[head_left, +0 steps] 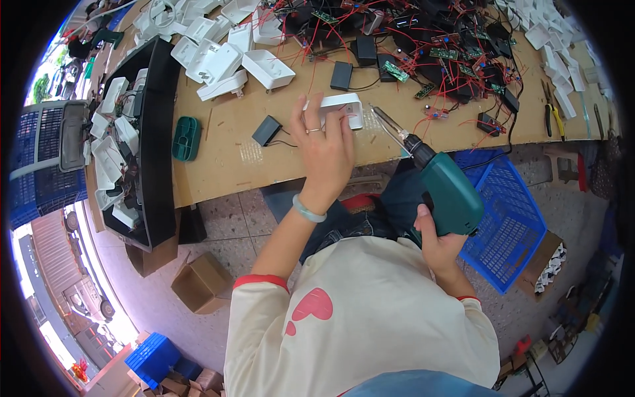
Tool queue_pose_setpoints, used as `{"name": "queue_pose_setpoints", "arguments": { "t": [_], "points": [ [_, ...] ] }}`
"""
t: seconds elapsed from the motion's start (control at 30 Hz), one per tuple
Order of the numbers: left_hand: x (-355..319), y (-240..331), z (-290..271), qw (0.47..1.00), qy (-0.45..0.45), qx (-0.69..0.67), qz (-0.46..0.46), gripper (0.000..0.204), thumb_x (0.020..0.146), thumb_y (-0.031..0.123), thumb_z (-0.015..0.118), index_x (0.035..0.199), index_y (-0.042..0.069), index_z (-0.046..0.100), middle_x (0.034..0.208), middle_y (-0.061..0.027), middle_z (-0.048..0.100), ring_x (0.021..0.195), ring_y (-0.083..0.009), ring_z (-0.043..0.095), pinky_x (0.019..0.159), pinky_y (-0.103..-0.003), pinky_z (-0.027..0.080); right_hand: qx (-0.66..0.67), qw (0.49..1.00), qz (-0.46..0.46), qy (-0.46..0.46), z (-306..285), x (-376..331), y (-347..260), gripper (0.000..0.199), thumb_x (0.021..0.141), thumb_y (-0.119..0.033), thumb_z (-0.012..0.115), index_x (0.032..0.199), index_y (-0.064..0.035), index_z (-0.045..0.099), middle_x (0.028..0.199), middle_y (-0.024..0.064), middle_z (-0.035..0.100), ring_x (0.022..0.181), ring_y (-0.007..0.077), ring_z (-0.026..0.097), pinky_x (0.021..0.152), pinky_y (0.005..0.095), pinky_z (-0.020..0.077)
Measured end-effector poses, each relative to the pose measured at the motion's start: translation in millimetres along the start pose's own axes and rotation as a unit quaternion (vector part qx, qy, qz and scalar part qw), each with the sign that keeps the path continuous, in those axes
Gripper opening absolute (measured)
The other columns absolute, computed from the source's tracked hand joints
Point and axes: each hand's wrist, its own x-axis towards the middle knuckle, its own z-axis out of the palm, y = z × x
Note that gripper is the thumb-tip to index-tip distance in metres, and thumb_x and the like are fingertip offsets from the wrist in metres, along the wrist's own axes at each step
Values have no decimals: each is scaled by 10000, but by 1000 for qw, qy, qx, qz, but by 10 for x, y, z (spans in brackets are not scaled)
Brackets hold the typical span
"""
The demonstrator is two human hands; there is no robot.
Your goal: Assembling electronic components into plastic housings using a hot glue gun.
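Note:
My left hand (pixel 325 147) reaches over the cardboard-covered table, its fingers gripping a small white plastic housing (pixel 354 114) near the table's front edge. The fingers hide part of the housing's inside. My right hand (pixel 437 243) is wrapped round the handle of a green soldering gun (pixel 452 190). The gun's thin metal tip points up and left, just right of the housing and apart from it. Left of my left hand lies a small black box (pixel 266 131) with a lead. Farther left sits a green divided tray (pixel 187 139).
Open white housings (pixel 268 69) are piled behind my left hand. Circuit boards (pixel 444 53) with red wires heap up at the back. A black bin (pixel 155 142) of assembled pieces stands left. Pliers (pixel 554 119) lie right; a blue crate (pixel 506 221) is on the floor.

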Motion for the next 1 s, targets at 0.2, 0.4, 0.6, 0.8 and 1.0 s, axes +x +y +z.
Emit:
{"name": "queue_pose_setpoints", "arguments": {
  "t": [0.2, 0.4, 0.6, 0.8, 1.0],
  "points": [
    [71, 28, -149, 999, -32, 39, 11, 98, 857, 83, 713, 919, 37, 652, 1313, -170, 543, 1298, -418, 426, 1030, -521, 368, 8, 1000, 8, 13, -5, -26, -21, 293, 890, 62, 665, 1173, 45, 593, 859, 62, 629, 588, 84, 560, 520, 224, 471],
    [16, -69, -126, 1000, -5, 13, 10, 85, 868, 108, 705, 917, 54, 662, 1295, -133, 561, 1265, -390, 462, 1000, -519, 352, -68, 997, 39, -19, 80, -170, -1, 256, 867, -16, 725, 1104, 34, 642, 982, 123, 680, 829, 172, 656, 730, 277, 514],
    [12, -40, -80, 1000, 12, 20, -1, 83, 851, 93, 718, 907, 54, 671, 1285, -125, 572, 1246, -386, 477, 1010, -502, 380, -126, 991, -22, -29, 246, -68, -35, 271, 865, -20, 729, 1110, 29, 623, 969, 128, 681, 765, 163, 669, 689, 275, 526],
    [0, -81, -82, 1000, 10, -9, -1, 77, 847, 69, 719, 901, 43, 669, 1298, -135, 568, 1261, -399, 470, 1023, -510, 390, -105, 994, -32, -24, 357, -25, -56, 290, 882, -15, 715, 1140, 43, 598, 978, 125, 683, 757, 156, 668, 696, 264, 526],
    [-12, -112, -80, 999, 10, -33, -5, 75, 847, 63, 721, 896, 43, 668, 1311, -131, 568, 1274, -400, 462, 1034, -501, 391, -126, 991, -43, -30, 409, -3, -54, 316, 889, -19, 714, 1167, 41, 576, 971, 115, 684, 743, 125, 651, 686, 261, 523]
  ]
}}
